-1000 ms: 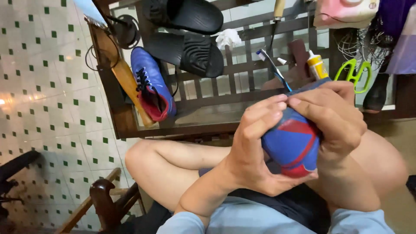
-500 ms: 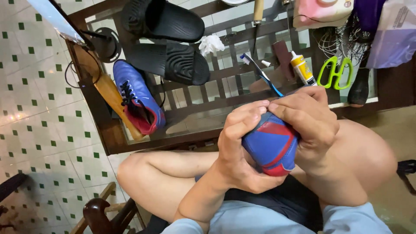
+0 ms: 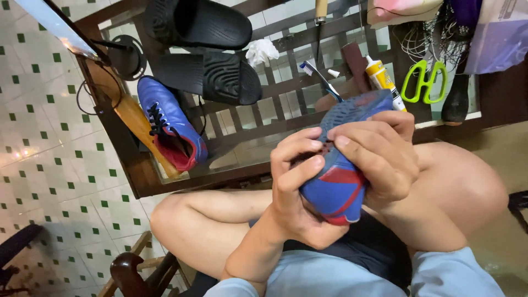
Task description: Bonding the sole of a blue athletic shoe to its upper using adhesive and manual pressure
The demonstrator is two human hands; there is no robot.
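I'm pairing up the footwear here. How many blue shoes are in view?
2. One blue shoe is held sole-up in the left hand and right hand; the other blue shoe lies on the glass table. More may be hidden.

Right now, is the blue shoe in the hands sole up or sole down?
Sole up: the blue shoe shows its studded sole to the camera, gripped by the left hand and right hand.

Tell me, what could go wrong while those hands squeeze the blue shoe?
The blue shoe is pinched only between the left hand and right hand, above the knees, so it might slip and fall. The glue tube stands close behind it; sticky glue could perhaps get on the fingers. The green scissors lie near.
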